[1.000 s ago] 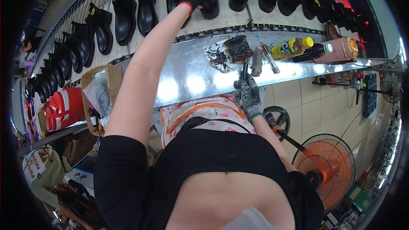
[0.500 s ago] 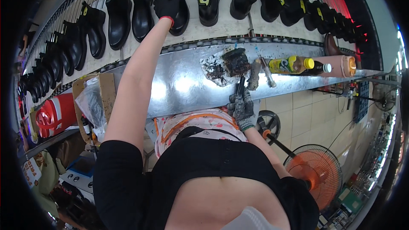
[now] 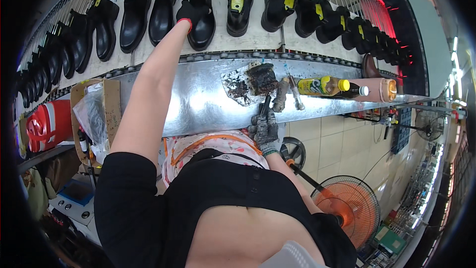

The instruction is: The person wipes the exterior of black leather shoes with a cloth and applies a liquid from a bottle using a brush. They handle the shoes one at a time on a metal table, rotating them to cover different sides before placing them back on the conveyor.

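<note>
My left hand (image 3: 193, 15), in a black glove with a red cuff, reaches up to the far side. Its fingers are closed round the shaft of a black ankle boot (image 3: 201, 31) with a yellow lining. My right hand (image 3: 264, 129) wears a grey knit glove and stays low at the bench's near edge. Its fingers wrap a slim dark-handled tool (image 3: 267, 104); what its far end is I cannot make out. Just beyond that tip lies a dark, stained block (image 3: 262, 78) on a smeared white sheet (image 3: 233, 92).
More black boots (image 3: 135, 15) and shoes (image 3: 239, 7) line the chain-edged conveyor (image 3: 267, 39). On the metal bench (image 3: 193, 87) lie a yellow-capped bottle (image 3: 322, 86) and a dirty brush-like stick (image 3: 280, 94). A cardboard box (image 3: 112, 109) stands left; an orange fan (image 3: 347, 211) stands right.
The whole view has shifted and tilted slightly. Against the bench, the footwear row has moved a little to the right. The boot in my left hand sits slightly nearer; my right hand keeps its hold.
</note>
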